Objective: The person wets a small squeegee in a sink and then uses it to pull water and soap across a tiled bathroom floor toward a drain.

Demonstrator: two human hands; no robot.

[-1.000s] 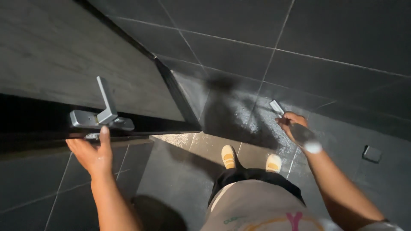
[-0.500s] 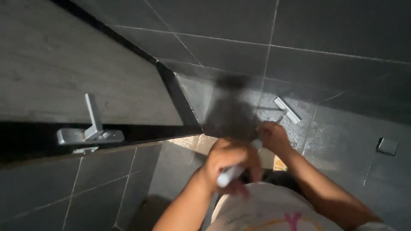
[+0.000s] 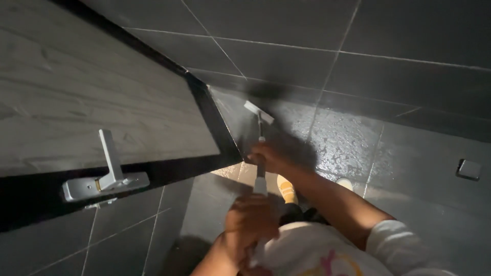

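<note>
Tiled wall (image 3: 358,66): dark and wet-looking; I judge I'm mid-stroke wiping it, so next calls for a steady pull down.
Squeegee (image 3: 259,113): blade against the wall, handle running down into my grip.
Right hand (image 3: 271,156): fingers wrapped round the upper handle.
Left hand (image 3: 250,222): fist closed on the lower end.

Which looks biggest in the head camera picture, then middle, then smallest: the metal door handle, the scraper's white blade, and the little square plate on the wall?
1. Metal door handle, clearly largest.
2. Scraper's white blade.
3. Square wall plate, though close to the blade, so unsure.
</note>
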